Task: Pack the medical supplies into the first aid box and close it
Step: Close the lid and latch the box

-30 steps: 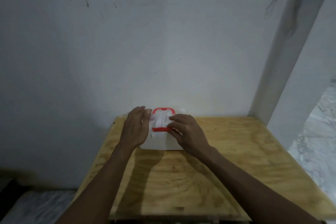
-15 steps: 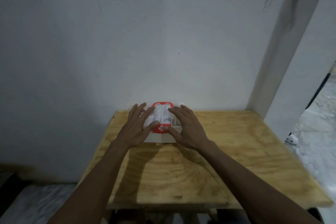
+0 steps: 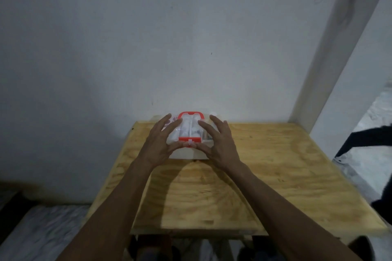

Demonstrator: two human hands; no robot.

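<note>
The first aid box (image 3: 189,128) is white and translucent, with a red handle (image 3: 191,113) on top and a red latch (image 3: 189,139) bearing a white cross at its front. Its lid is down, and supplies show faintly through it. It sits at the far edge of the wooden table (image 3: 275,165), against the wall. My left hand (image 3: 161,144) lies on the lid's left side, fingers spread. My right hand (image 3: 220,144) lies on the right side the same way. Both thumbs meet just below the latch.
A white wall stands right behind the box, and a white pillar (image 3: 339,48) rises at the table's back right corner. A person's dark-clothed leg (image 3: 364,140) and a shoe (image 3: 341,159) are on the floor to the right of the table.
The red latch has come down onto the box's front. My fingers have spread out over the lid and my thumbs have dropped below the latch. A dark-clothed leg has entered at the right.
</note>
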